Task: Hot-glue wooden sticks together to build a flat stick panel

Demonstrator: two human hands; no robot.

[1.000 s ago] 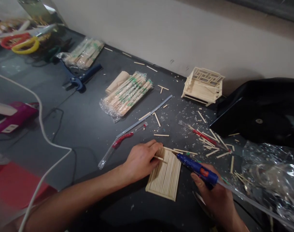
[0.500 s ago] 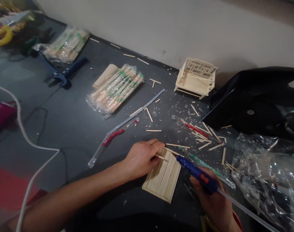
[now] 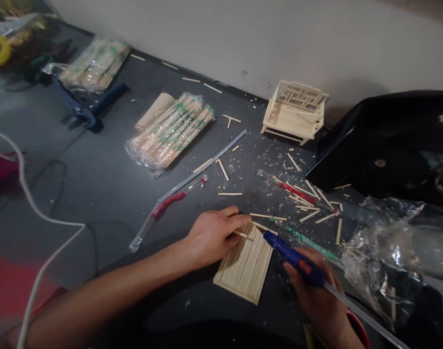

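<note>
A flat panel of thin wooden sticks (image 3: 245,266) lies on the dark table. My left hand (image 3: 214,235) is at its upper left, fingers closed on a short thin stick (image 3: 243,236) that points over the panel. My right hand (image 3: 318,295) grips a blue glue gun (image 3: 297,261) with a clear glue stick in its rear end. The gun's nozzle is near the panel's upper right edge, by a stick along that edge; whether it touches is too small to tell.
A small wooden stick model (image 3: 296,114) stands by the wall. Wrapped stick bundles (image 3: 177,128), blue pliers (image 3: 85,114), a white cable (image 3: 50,223), loose sticks, a black bag (image 3: 381,140) and clear plastic wrapping (image 3: 385,257) lie around.
The view has shifted slightly. Both hands keep nearly the same pose at the panel, with the gun's nozzle still near its upper right edge.
</note>
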